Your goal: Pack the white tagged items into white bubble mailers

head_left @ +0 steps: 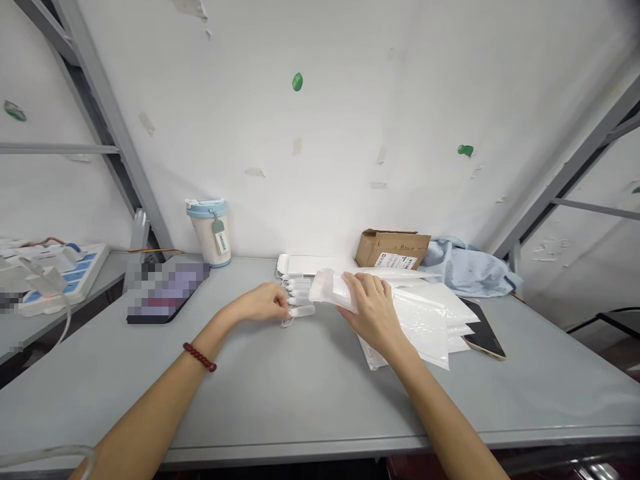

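Note:
My left hand [265, 303], wearing a dark red beaded bracelet [199, 357], is closed in a pinch at the left end of a small white stick-shaped piece [303, 311] with a thin cord loop. Behind that piece, several similar white pieces [299, 293] lie in a row on the grey table [280, 393]. My right hand [373, 310] is wrapped round a translucent white bubble mailer [331, 288], its end raised off the table and pointing left. Under and beside this hand lies a fanned pile of white bubble mailers [423, 327].
A brown cardboard box [393, 249] and a light blue cloth [465, 267] sit against the wall. A phone [486, 333] lies partly under the mailers. To the left are a lidded cup [211, 233], a tablet-like device [169, 293] and a power strip [75, 283].

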### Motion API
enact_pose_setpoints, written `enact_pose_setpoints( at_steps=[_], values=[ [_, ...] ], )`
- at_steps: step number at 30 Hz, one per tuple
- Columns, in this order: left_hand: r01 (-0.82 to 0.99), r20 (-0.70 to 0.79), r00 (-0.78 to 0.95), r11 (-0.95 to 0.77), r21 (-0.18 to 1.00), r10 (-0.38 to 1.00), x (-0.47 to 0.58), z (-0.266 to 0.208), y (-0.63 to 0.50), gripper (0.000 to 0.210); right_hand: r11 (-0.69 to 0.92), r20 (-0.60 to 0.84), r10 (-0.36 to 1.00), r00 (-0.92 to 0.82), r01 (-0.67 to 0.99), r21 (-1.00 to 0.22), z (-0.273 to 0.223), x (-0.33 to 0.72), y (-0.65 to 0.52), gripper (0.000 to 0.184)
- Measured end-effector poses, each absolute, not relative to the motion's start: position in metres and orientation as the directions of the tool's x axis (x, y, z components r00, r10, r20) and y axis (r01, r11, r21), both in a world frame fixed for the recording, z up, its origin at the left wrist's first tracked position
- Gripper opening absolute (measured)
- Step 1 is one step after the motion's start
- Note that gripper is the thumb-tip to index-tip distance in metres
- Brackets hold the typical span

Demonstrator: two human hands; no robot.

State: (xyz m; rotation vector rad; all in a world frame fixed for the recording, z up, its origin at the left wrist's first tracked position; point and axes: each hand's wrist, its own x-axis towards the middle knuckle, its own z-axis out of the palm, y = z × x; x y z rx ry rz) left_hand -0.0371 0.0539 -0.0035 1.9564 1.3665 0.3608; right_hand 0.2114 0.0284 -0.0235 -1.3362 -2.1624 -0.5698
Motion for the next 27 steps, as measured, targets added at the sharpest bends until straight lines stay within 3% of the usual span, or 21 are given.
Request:
enact_pose_setpoints(
  at_steps=[8, 16, 23, 27],
  values=[
    [0.455, -0.110, 0.437, -0.114, 0.883, 0.893, -0.069, 0.027, 0.045, 0.021, 0.424, 0.613, 0.683, -0.397, 0.899, 0.109, -0.025, 0.212, 0.028, 0.048],
    [0.423, -0.089, 0.335, -0.066, 0.904, 0.938, -0.045, 0.011, 0.043, 0.027, 0.539, 0.566, 0.672, -0.477, 0.839, 0.067, -0.026, 0.208, 0.026, 0.047],
    [0.372, 0.079, 0.262, -0.176, 0.911, 0.962, -0.001, -0.005, 0.030, 0.016, 0.569, 0.562, 0.662, -0.496, 0.821, 0.055, -0.029, 0.201, 0.022, 0.040],
    [0.305, 0.078, 0.235, -0.150, 0.940, 0.969, 0.008, -0.009, 0.024, 0.016, 0.574, 0.570, 0.654, -0.497, 0.817, 0.053, -0.029, 0.201, 0.022, 0.040]
  ],
)
